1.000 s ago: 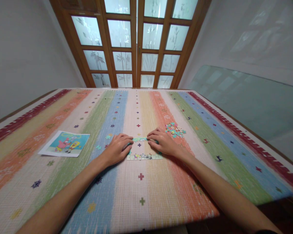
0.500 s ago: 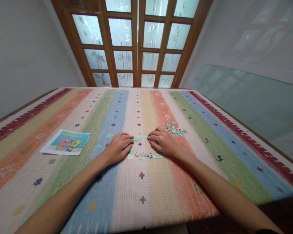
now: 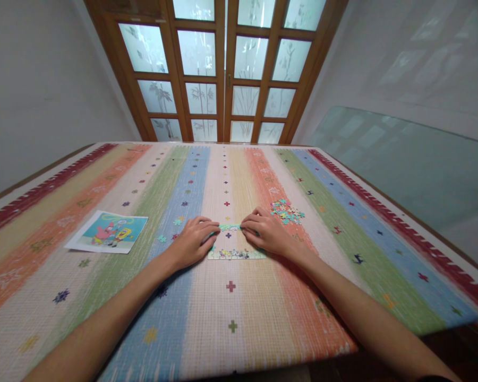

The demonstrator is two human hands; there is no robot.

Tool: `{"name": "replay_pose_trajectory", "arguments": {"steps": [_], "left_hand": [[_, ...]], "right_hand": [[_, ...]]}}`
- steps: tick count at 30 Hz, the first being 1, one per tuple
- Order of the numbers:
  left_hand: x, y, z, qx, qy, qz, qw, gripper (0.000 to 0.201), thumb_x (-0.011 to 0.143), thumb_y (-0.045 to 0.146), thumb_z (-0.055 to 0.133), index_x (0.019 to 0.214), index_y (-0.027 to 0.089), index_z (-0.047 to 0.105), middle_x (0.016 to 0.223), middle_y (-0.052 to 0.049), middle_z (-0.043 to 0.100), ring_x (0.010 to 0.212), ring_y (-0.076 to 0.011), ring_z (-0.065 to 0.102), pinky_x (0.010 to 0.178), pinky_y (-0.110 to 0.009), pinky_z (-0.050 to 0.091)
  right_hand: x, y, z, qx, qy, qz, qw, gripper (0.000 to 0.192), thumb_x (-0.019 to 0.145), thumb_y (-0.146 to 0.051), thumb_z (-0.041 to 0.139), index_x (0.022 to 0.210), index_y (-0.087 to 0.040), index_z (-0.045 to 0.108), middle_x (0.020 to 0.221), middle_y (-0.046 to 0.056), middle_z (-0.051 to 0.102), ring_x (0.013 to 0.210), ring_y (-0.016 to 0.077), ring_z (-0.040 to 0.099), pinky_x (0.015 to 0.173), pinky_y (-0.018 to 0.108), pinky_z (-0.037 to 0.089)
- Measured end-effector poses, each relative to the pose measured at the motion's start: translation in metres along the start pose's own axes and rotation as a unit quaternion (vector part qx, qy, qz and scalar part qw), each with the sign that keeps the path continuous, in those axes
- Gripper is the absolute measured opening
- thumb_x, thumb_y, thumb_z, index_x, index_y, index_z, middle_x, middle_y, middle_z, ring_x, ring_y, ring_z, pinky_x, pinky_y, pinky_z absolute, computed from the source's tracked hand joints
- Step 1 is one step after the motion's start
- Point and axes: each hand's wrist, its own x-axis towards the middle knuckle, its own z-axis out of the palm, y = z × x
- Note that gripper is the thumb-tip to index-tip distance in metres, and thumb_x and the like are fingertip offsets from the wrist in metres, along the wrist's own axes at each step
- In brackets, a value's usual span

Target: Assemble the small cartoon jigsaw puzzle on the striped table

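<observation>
A partly joined jigsaw frame lies mid-table: a green top strip [image 3: 229, 227] and a colourful bottom strip [image 3: 236, 254]. My left hand [image 3: 193, 242] rests palm down at the frame's left side, its fingertips on the left end of the top strip. Opposite it, my right hand [image 3: 266, 232] lies with curled fingertips pinching the strip's right end. A pile of loose puzzle pieces [image 3: 287, 210] sits just beyond the right hand. A few single pieces [image 3: 177, 222] lie near the left hand.
A cartoon reference picture [image 3: 108, 231] lies on the left of the striped tablecloth [image 3: 231, 302]. A sheet of glass [image 3: 402, 159] leans along the right wall. Wooden glazed doors [image 3: 223, 69] stand behind the table's far edge.
Both hands stay at the ends of the top strip with only slight finger shifts. The view has tilted a little.
</observation>
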Motion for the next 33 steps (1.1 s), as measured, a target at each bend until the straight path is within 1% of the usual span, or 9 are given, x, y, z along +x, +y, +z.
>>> {"name": "replay_pose_trajectory", "arguments": {"steps": [5, 9, 12, 13, 16, 20, 24, 28, 33], "left_hand": [[0.001, 0.002, -0.002, -0.005, 0.001, -0.006, 1.000, 0.028, 0.102, 0.027, 0.048, 0.125, 0.023, 0.064, 0.125, -0.009, 0.072, 0.121, -0.0289, 0.057, 0.104, -0.051, 0.045], [0.000, -0.004, -0.011, 0.024, 0.029, -0.031, 0.999, 0.029, 0.102, 0.028, 0.046, 0.126, 0.023, 0.063, 0.126, -0.010, 0.071, 0.119, -0.0298, 0.058, 0.101, -0.051, 0.046], [-0.002, -0.017, -0.024, 0.071, 0.052, -0.065, 0.994, 0.031, 0.098, 0.028, 0.049, 0.125, 0.023, 0.063, 0.126, -0.010, 0.071, 0.120, -0.0315, 0.057, 0.102, -0.053, 0.045], [-0.003, -0.023, -0.029, 0.092, 0.052, -0.074, 0.992, 0.033, 0.094, 0.027, 0.053, 0.124, 0.023, 0.064, 0.128, -0.011, 0.070, 0.120, -0.0331, 0.057, 0.102, -0.055, 0.045], [-0.009, -0.042, -0.044, 0.154, 0.025, -0.098, 0.983, 0.037, 0.082, 0.033, 0.063, 0.117, 0.023, 0.067, 0.136, -0.013, 0.066, 0.123, -0.0393, 0.055, 0.102, -0.060, 0.043], [-0.019, -0.065, -0.059, 0.196, -0.011, -0.111, 0.974, 0.037, 0.079, 0.034, 0.061, 0.114, 0.023, 0.070, 0.137, -0.014, 0.066, 0.123, -0.0407, 0.054, 0.099, -0.060, 0.045], [-0.024, -0.078, -0.064, 0.188, -0.027, -0.121, 0.974, 0.028, 0.082, 0.036, 0.058, 0.101, 0.025, 0.074, 0.130, -0.011, 0.069, 0.120, -0.0389, 0.056, 0.101, -0.059, 0.045], [-0.023, -0.081, -0.066, 0.149, -0.028, -0.116, 0.982, 0.029, 0.086, 0.039, 0.054, 0.096, 0.023, 0.075, 0.124, -0.013, 0.071, 0.115, -0.0382, 0.059, 0.102, -0.059, 0.045], [-0.022, -0.080, -0.065, 0.108, -0.020, -0.115, 0.987, 0.024, 0.087, 0.041, 0.054, 0.091, 0.024, 0.070, 0.108, -0.012, 0.073, 0.103, -0.0337, 0.062, 0.097, -0.054, 0.049]], "right_hand": [[0.000, -0.001, -0.001, -0.018, -0.007, 0.009, 1.000, 0.023, 0.097, -0.019, 0.054, 0.105, -0.021, 0.075, 0.096, 0.010, 0.075, 0.091, 0.0265, 0.057, 0.085, 0.042, 0.047], [-0.001, -0.001, -0.001, -0.035, -0.003, 0.008, 0.999, 0.023, 0.099, -0.020, 0.053, 0.110, -0.019, 0.073, 0.099, 0.011, 0.075, 0.093, 0.0276, 0.057, 0.087, 0.043, 0.048], [-0.002, 0.000, 0.000, -0.037, -0.005, 0.010, 0.999, 0.021, 0.098, -0.020, 0.054, 0.109, -0.021, 0.072, 0.100, 0.010, 0.074, 0.094, 0.0276, 0.058, 0.088, 0.043, 0.047], [-0.002, 0.000, 0.000, -0.036, -0.006, 0.010, 0.999, 0.021, 0.098, -0.020, 0.054, 0.109, -0.022, 0.072, 0.100, 0.010, 0.074, 0.094, 0.0277, 0.058, 0.088, 0.043, 0.047], [-0.002, 0.000, 0.001, -0.030, -0.003, 0.009, 1.000, 0.021, 0.098, -0.020, 0.054, 0.108, -0.021, 0.073, 0.100, 0.010, 0.075, 0.094, 0.0281, 0.058, 0.088, 0.044, 0.048], [-0.001, -0.001, -0.001, -0.028, 0.006, 0.010, 1.000, 0.023, 0.099, -0.021, 0.054, 0.110, -0.021, 0.074, 0.100, 0.011, 0.075, 0.094, 0.0281, 0.058, 0.088, 0.045, 0.049], [-0.001, -0.001, -0.002, -0.026, 0.017, 0.017, 0.999, 0.024, 0.098, -0.020, 0.054, 0.108, -0.023, 0.075, 0.100, 0.010, 0.075, 0.096, 0.0279, 0.059, 0.087, 0.045, 0.049], [-0.002, 0.002, -0.001, -0.017, 0.032, 0.023, 0.999, 0.024, 0.098, -0.020, 0.053, 0.107, -0.021, 0.075, 0.100, 0.010, 0.076, 0.096, 0.0277, 0.060, 0.086, 0.044, 0.049], [-0.004, 0.010, 0.003, -0.017, 0.089, 0.057, 0.994, 0.023, 0.097, -0.018, 0.052, 0.103, -0.019, 0.075, 0.098, 0.012, 0.076, 0.095, 0.0282, 0.061, 0.086, 0.046, 0.050]]}}
